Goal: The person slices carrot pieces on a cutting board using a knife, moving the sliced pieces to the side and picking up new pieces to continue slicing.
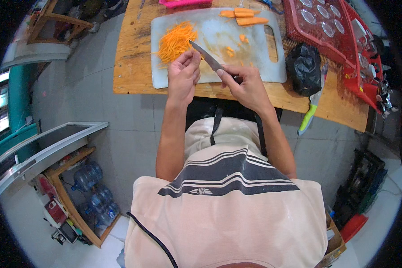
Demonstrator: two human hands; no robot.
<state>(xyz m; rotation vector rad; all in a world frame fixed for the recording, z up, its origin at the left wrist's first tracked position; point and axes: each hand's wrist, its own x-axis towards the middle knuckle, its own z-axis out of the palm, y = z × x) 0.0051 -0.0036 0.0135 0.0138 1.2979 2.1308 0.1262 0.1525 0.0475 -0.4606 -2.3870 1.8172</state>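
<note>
My right hand (243, 80) grips a kitchen knife by its dark handle. The knife's blade (207, 56) points up and left, its tip at the edge of a heap of shredded carrot (177, 40). Close beside the blade, my left hand (184, 73) has its fingers curled in against the thumb; I see nothing held in it, though the inside of the fingers is hidden. Both hands are over the near edge of a white cutting board (214, 30). Cut lengths of carrot (244, 17) lie at the board's far right, and small carrot bits (230, 51) are scattered mid-board.
The board lies on a wooden table (134, 67). To its right are a black plastic bag (304, 68) and a knife with a green handle (308, 117) jutting past the table edge. A red plastic basket (298, 23) holds clear cups. A pink container (187, 3) stands behind.
</note>
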